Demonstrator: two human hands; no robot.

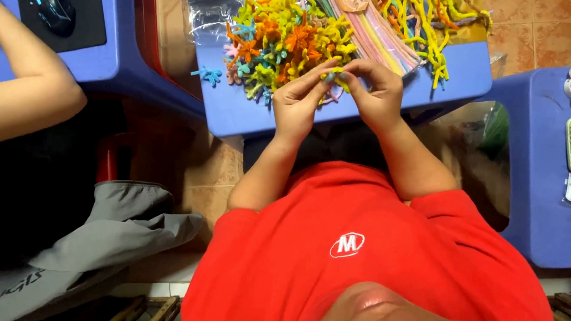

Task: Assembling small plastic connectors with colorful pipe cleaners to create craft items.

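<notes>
Head view.

Both hands meet at upper centre of the frame, over the near edge of a blue stool (pixel 356 102). Left hand (pixel 298 104) and right hand (pixel 379 94) each have thumb and forefinger pinched together on a short yellow-green pipe cleaner piece (pixel 333 74).

Step, by judgement: bending or twisting the piece into shape. The next move calls for a firm pinch at each end and small counter-turns.

Its long axis seems to run left-right across the frame, from fingertip to fingertip; the ends are hidden.

Above it lies a pile of shaped pieces (pixel 282 40).
</notes>
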